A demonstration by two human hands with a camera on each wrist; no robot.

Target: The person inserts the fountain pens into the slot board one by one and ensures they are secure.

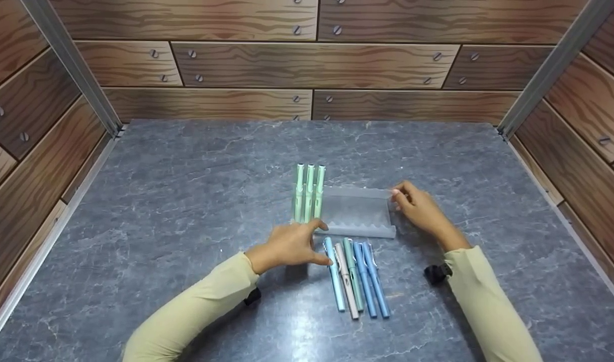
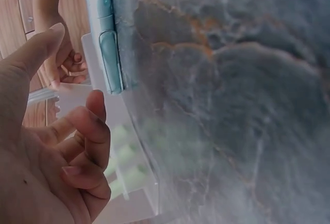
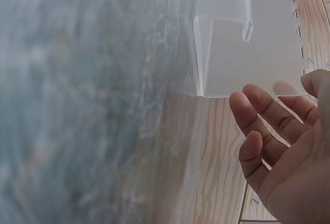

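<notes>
A clear plastic pen rack (image 1: 357, 230) with a scalloped front strip lies mid-table. Three mint green pens (image 1: 309, 193) lie side by side on its left end. My right hand (image 1: 418, 207) pinches the rack's back right corner between thumb and index finger; the other fingers are loosely bent. My left hand (image 1: 292, 244) hovers by the front left corner, thumb and fingers apart and nothing between them. Its thumb is near the clip end of a light blue pen (image 1: 335, 276). In the left wrist view, that pen (image 2: 107, 43) stays apart from the fingers.
Right of the light blue pen lie a grey pen (image 1: 348, 286), a dark green pen (image 1: 353, 276) and two blue pens (image 1: 371, 281), fanned in front of the rack. Wood-patterned walls (image 1: 307, 65) enclose the grey marbled table (image 1: 196, 166) at the back and sides.
</notes>
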